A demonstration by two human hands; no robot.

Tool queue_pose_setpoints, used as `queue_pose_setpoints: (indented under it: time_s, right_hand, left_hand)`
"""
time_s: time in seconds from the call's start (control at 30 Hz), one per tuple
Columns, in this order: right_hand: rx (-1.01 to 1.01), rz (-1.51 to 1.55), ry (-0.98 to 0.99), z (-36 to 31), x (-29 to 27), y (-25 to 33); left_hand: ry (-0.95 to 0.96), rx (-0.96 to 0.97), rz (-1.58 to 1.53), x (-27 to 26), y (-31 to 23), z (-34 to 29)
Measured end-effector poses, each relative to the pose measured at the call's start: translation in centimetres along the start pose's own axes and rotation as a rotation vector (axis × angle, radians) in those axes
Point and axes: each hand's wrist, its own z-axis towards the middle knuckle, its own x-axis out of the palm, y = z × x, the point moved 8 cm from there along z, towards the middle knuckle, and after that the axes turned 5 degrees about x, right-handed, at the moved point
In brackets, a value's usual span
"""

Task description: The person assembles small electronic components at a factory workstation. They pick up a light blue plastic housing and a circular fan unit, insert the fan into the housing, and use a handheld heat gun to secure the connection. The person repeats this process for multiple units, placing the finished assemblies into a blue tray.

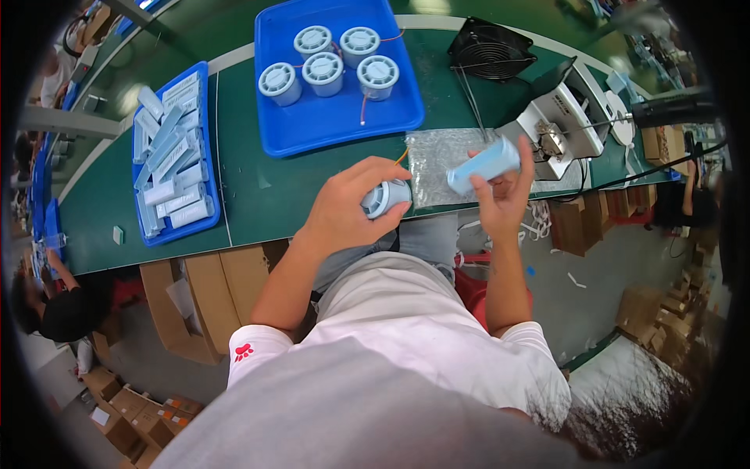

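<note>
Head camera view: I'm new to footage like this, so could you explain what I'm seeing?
There is no robot here, just a person's two bare hands. The picture comes from a wide fisheye camera on the person's head, looking down, so straight edges bend near the rim.

The left hand has a round light-blue part in its grip; the right hand holds a light-blue block, slightly blurred.

On the green table, a large blue tray holds five similar round parts, and a narrower blue tray at left holds piled pale-blue blocks. Toward the right are a clear, crinkled sheet, a black fan and a white-and-black machine.
</note>
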Motion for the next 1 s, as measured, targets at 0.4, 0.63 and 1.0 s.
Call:
queue_pose_setpoints:
  time_s: [0.4,0.63,1.0]
  right_hand:
    - [0.342,0.62,-0.01,5.4,2.1,-0.6]
    - [0.232,0.528,0.013,4.2,1.9,-0.3]
    - [-0.106,0.462,0.202,2.6,0.6,2.3]
  left_hand:
    - [0.209,0.001,-0.282,4.1,-2.2,2.1]
    - [0.165,-0.026,-0.269,4.4,-0.9,2.0]
    - [0.123,-0.055,-0.306,4.9,0.3,2.4]
